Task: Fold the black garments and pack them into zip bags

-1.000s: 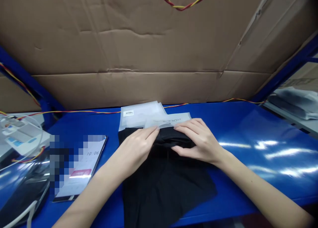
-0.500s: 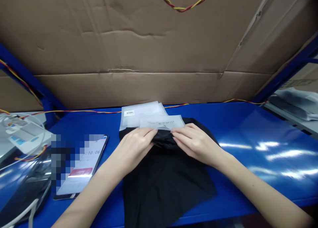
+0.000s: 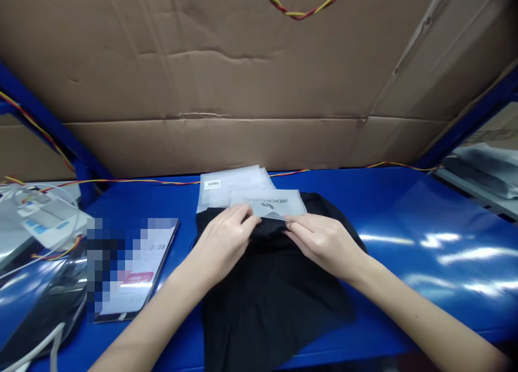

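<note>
A black cloth (image 3: 275,302) lies over the blue table, its near end reaching the front edge. A frosted plastic bag with a dark printed logo (image 3: 279,202) rests at the cloth's far end. My left hand (image 3: 232,231) pinches the bag's near edge and the cloth on the left. On the right, my right hand (image 3: 319,239) pinches the same edge, fingertips bent inward. Between them the cloth is bunched. Behind, partly beneath the logo bag, are more frosted bags (image 3: 218,194), one with a barcode label.
A phone (image 3: 140,275) lies left of my left forearm, partly pixelated. Farther left are a dark plastic-wrapped item (image 3: 52,302) and a white device (image 3: 52,221) with cables. Cardboard (image 3: 243,80) stands behind the blue table (image 3: 404,210). Wrapped packages (image 3: 485,167) sit at far right.
More of the printed logo shows on the bag. My hands have shifted slightly, with the right one a little lower and farther right. The view has moved slightly.
</note>
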`<state>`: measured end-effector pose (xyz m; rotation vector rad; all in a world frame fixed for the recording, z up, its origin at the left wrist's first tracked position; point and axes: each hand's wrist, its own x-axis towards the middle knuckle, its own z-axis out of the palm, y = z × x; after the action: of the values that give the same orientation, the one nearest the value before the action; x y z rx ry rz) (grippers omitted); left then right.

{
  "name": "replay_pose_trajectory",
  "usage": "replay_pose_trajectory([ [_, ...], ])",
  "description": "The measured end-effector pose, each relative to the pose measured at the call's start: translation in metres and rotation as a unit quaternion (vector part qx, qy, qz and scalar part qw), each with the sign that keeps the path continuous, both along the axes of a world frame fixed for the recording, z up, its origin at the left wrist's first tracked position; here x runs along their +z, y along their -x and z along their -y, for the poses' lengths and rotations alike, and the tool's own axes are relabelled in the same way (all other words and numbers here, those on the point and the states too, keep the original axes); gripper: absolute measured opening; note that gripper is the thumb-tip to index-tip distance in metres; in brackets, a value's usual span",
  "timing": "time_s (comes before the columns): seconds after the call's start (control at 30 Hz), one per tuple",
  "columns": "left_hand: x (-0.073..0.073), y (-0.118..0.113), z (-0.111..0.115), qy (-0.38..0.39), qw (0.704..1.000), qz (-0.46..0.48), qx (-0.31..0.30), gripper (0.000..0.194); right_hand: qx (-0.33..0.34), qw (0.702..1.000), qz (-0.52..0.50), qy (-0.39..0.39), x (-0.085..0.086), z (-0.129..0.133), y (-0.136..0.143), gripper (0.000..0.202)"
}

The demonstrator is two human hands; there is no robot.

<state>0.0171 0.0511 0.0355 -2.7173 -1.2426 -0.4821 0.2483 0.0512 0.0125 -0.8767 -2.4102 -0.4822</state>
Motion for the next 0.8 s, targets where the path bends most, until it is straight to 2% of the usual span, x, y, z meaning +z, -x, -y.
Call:
replay_pose_trajectory([
  [0.17, 0.004, 0.001, 0.002, 0.008, 0.999, 0.007, -0.037, 0.029, -0.052, 0.998, -0.031, -0.007, 0.001, 0.003, -0.001, 0.023],
  [0.27, 0.001, 0.002, 0.003, 0.007, 0.998, 0.038, -0.047, 0.035, -0.084, 0.996, -0.033, -0.014, 0.002, 0.004, 0.001, 0.024],
  [0.4, -0.006, 0.005, 0.001, -0.013, 0.996, 0.060, -0.062, 0.031, -0.094, 0.990, -0.086, 0.057, 0.000, -0.001, 0.001, 0.013],
  [0.53, -0.011, 0.001, 0.002, -0.047, 0.991, 0.086, -0.091, 0.022, -0.116, 0.976, -0.141, 0.123, -0.010, -0.006, 0.000, 0.016],
  [0.67, -0.015, -0.011, 0.008, -0.055, 0.991, 0.117, -0.043, 0.019, -0.133, 0.970, -0.155, 0.133, -0.014, -0.006, 0.001, 0.016],
  [0.8, -0.023, -0.019, 0.010, -0.031, 0.993, 0.118, 0.009, 0.022, -0.100, 0.978, -0.127, 0.135, -0.005, -0.003, 0.003, 0.007],
])
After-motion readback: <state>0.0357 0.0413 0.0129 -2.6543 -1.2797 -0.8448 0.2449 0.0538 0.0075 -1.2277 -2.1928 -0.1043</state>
